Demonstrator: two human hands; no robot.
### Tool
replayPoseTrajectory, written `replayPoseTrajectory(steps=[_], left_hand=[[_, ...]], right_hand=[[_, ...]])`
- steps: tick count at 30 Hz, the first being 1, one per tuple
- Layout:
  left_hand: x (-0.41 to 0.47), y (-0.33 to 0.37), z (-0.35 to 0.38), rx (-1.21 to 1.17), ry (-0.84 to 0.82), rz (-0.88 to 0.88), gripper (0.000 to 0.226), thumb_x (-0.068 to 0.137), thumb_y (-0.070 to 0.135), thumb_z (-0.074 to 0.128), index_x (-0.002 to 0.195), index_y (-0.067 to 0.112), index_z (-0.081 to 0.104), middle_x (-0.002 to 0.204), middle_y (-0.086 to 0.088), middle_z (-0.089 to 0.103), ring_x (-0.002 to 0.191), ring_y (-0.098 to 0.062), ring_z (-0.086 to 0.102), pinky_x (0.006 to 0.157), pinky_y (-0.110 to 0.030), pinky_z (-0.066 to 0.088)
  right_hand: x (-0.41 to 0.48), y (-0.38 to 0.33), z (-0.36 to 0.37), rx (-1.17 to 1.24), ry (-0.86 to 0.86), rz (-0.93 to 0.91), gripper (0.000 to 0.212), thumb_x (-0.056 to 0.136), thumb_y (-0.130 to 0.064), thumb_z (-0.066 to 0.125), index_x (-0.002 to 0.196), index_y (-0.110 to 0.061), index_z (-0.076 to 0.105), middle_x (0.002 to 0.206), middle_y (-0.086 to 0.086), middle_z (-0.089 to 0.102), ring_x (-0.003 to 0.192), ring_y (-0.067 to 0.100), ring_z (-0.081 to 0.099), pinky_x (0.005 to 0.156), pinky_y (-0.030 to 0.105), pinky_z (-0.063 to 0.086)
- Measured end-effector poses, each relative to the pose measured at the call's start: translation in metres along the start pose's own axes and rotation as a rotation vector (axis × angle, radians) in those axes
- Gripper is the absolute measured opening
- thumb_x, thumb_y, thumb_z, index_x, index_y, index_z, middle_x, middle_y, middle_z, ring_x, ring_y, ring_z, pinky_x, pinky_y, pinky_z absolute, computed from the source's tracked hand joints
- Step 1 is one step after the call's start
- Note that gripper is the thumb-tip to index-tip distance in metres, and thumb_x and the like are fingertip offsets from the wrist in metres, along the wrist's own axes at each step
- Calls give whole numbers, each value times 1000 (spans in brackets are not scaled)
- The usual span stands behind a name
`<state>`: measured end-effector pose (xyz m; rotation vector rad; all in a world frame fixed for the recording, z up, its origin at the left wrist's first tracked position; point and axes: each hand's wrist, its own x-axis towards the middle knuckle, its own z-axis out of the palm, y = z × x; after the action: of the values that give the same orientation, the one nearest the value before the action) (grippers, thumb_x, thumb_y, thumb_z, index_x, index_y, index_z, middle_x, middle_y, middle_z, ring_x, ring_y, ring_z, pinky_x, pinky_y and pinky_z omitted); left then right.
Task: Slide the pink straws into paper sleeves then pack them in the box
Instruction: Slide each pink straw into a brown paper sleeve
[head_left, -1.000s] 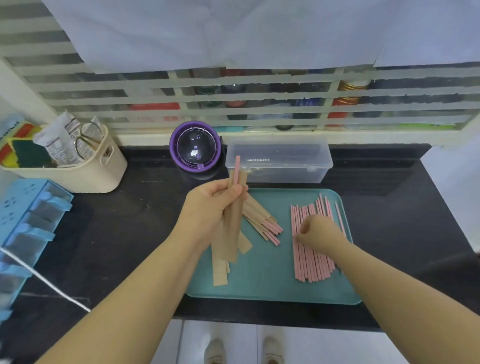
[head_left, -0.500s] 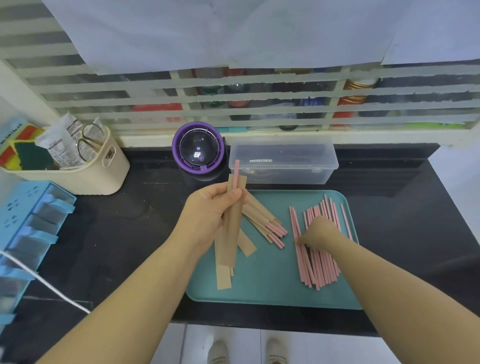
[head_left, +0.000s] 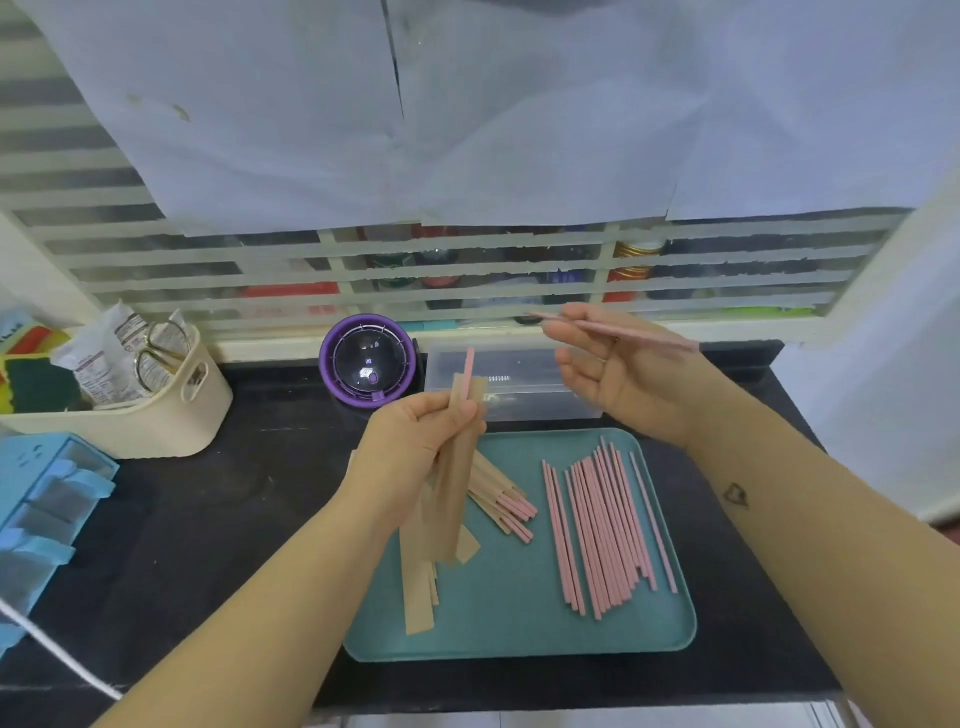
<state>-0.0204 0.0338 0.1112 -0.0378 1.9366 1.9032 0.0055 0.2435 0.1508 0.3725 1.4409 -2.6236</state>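
Observation:
My left hand (head_left: 415, 452) grips a bundle of brown paper sleeves (head_left: 457, 483) upright above the teal tray (head_left: 519, 623); one pink straw tip (head_left: 469, 366) sticks out of the top. My right hand (head_left: 618, 374) is raised over the clear plastic box (head_left: 519, 384) and pinches a single pink straw (head_left: 644, 335) lying sideways. A pile of loose pink straws (head_left: 602, 525) lies on the tray's right half. Several sleeved straws (head_left: 504, 501) lie at the tray's middle, and spare sleeves (head_left: 418, 592) at its left.
A purple round gadget (head_left: 369, 361) stands left of the box. A cream basket (head_left: 156, 410) with packets and scissors sits at the back left, a blue drawer unit (head_left: 41, 519) at the left edge. A white cable (head_left: 57, 654) crosses the black counter.
My right hand has lifted off the straw pile with one pink straw and risen up over the box. My left hand still holds the sleeves in about the same place.

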Motion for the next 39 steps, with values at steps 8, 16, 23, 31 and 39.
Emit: replayPoseTrajectory(steps=[8, 16, 23, 31, 39], left_hand=[[-10, 26, 13, -13, -52, 39, 17, 89, 8, 61, 97, 17, 72, 84, -4, 74, 83, -19, 63, 84, -34, 48], [-18, 37, 14, -27, -60, 44, 25, 89, 2, 58, 110, 13, 67, 96, -11, 71, 83, -21, 60, 87, -40, 48], [-20, 40, 13, -39, -111, 52, 27, 88, 2, 60, 112, 12, 67, 89, -3, 71, 78, -18, 61, 83, -38, 49], [-24, 45, 6, -86, -213, 32, 25, 84, 1, 63, 106, 11, 71, 91, -3, 73, 77, -14, 64, 73, -26, 53], [-27, 44, 2, -129, -227, 13, 28, 84, 1, 63, 109, 8, 70, 92, -6, 74, 76, -14, 66, 73, -26, 55]], right_hand=[[-31, -31, 35, 155, -292, -32, 29, 93, -15, 41, 110, -12, 64, 114, 5, 69, 81, 21, 69, 83, 37, 55], [-29, -31, 44, -595, 62, -405, 17, 95, -22, 53, 95, -20, 70, 71, -8, 65, 53, 2, 49, 75, 26, 50], [-30, -35, 47, -871, 138, -480, 18, 94, -26, 54, 97, -20, 71, 75, -10, 61, 58, -10, 53, 59, 6, 44], [-16, -45, 47, -941, 100, -369, 20, 91, -31, 58, 99, -18, 72, 95, 0, 71, 95, 20, 63, 77, 18, 52], [-10, -38, 52, -965, -31, -288, 46, 85, -24, 68, 127, -21, 49, 83, -3, 74, 83, 11, 69, 86, 28, 51]])
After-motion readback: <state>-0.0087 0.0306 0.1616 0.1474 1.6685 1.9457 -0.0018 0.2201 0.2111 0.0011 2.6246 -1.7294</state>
